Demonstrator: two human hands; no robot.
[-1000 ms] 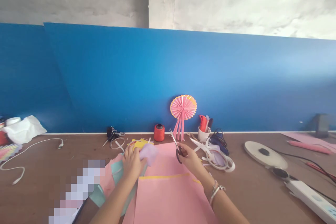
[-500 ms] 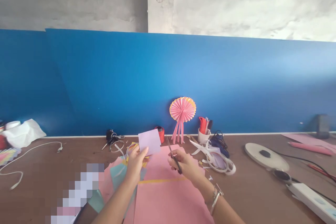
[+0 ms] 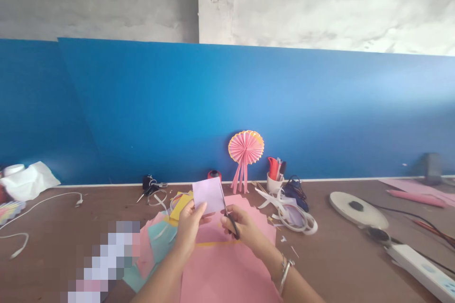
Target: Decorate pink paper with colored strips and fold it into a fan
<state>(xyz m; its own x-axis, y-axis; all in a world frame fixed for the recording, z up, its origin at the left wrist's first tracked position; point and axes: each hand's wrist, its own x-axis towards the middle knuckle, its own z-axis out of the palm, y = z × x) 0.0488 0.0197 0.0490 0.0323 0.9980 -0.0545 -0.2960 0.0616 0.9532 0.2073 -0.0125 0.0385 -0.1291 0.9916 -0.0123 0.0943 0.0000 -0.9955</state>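
My left hand [image 3: 190, 227] pinches a small lilac paper square [image 3: 208, 194] and holds it upright above the table. My right hand [image 3: 243, 229] grips dark-handled scissors [image 3: 227, 213], whose blades point up along the right edge of the lilac square. Both hands hover over a large pink paper sheet [image 3: 227, 265] with a yellow strip across it. Teal and yellow sheets [image 3: 159, 241] lie under my left forearm.
A pink paper fan [image 3: 246, 147] leans on the blue wall. A red thread spool [image 3: 214, 174], keys [image 3: 151, 184], a pen cup [image 3: 274, 180], white tape loops [image 3: 295, 210], a round white base [image 3: 357, 208], a power strip [image 3: 423, 270] and a white cable [image 3: 39, 203] lie on the brown table.
My left hand lifted the lilac paper from the table and turned it upright. My right hand brought the scissors left, up to the paper's right edge.
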